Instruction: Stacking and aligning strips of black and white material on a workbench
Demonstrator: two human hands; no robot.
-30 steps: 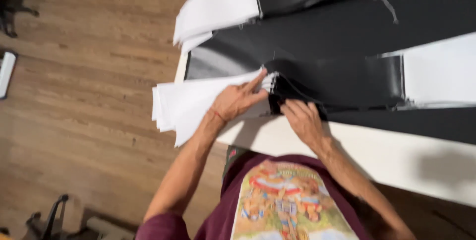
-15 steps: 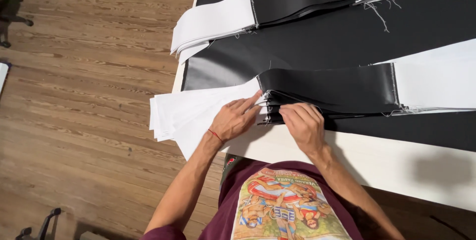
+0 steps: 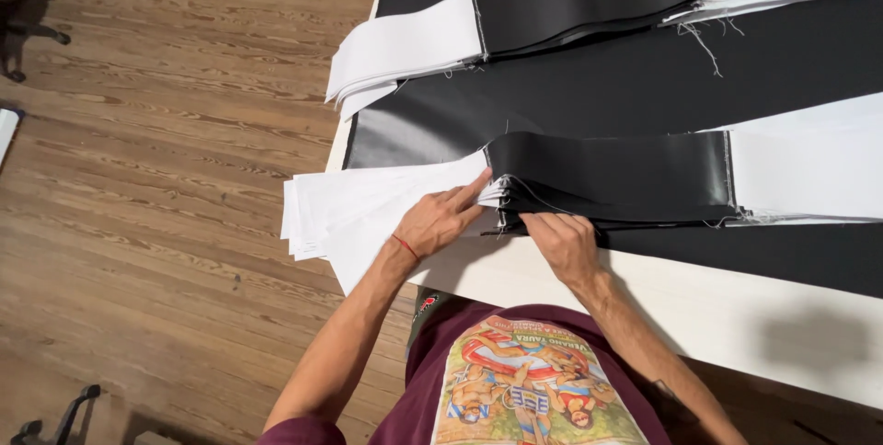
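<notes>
Head view. The left hand (image 3: pixel 443 221) lay palm down, fingers spread flat, pressing the fanned white ends (image 3: pixel 363 211) of a stack of sewn fabric strips (image 3: pixel 607 178) at the near edge of the table (image 3: pixel 736 307); it gripped nothing. The right hand (image 3: pixel 566 243) rested just beside it, fingertips tucked under the black middle section of the same stack at the seam; whether they pinched a layer could not be told. The stack lay on a black cloth (image 3: pixel 598 96) covering the table. A second, similar stack (image 3: pixel 515 22) lay farther back, well apart. Wooden floor (image 3: pixel 166 178) lay to the left.
</notes>
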